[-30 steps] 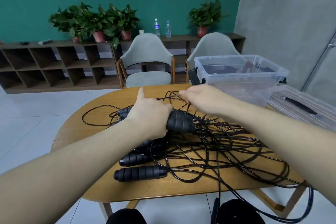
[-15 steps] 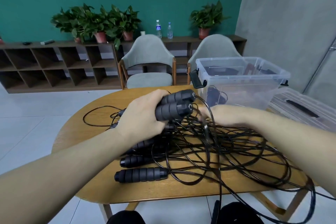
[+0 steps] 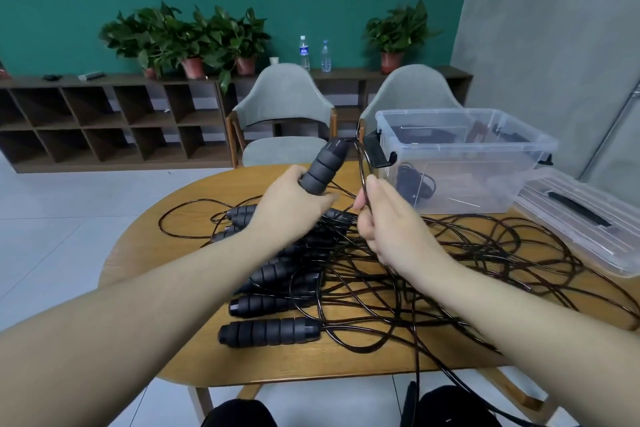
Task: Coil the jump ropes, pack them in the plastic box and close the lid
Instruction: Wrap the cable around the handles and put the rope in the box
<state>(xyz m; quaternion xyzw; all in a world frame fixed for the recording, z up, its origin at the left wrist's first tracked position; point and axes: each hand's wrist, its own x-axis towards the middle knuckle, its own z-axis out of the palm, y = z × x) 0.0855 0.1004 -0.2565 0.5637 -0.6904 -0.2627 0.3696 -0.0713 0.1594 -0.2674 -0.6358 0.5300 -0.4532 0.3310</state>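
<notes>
I see the oval wooden table (image 3: 145,253) filling most of my view, with my two bare arms reaching over its near edge. Toward the far right corner stands the clear box (image 3: 464,163), open-topped, with something dark coiled inside on its floor against the near wall. Its lid (image 3: 581,222) lies flat just beside it, at the right edge of the table. Across the middle and right of the table sprawls a tangle of black ropes (image 3: 467,260), some loops spilling over the near edge. A row of ridged black handles (image 3: 268,336) lies at the near-middle, the rest stacked behind it under my left arm.

My left hand (image 3: 287,208) is curled firmly round one handle, which I will call the grip (image 3: 323,166); it is lifted off the table and tilted up and to the right, its cord leaving from the top end. My right hand (image 3: 384,218) pinches that cord (image 3: 362,170) between thumb and curled fingers, just right of the left hand, above the pile.
</notes>
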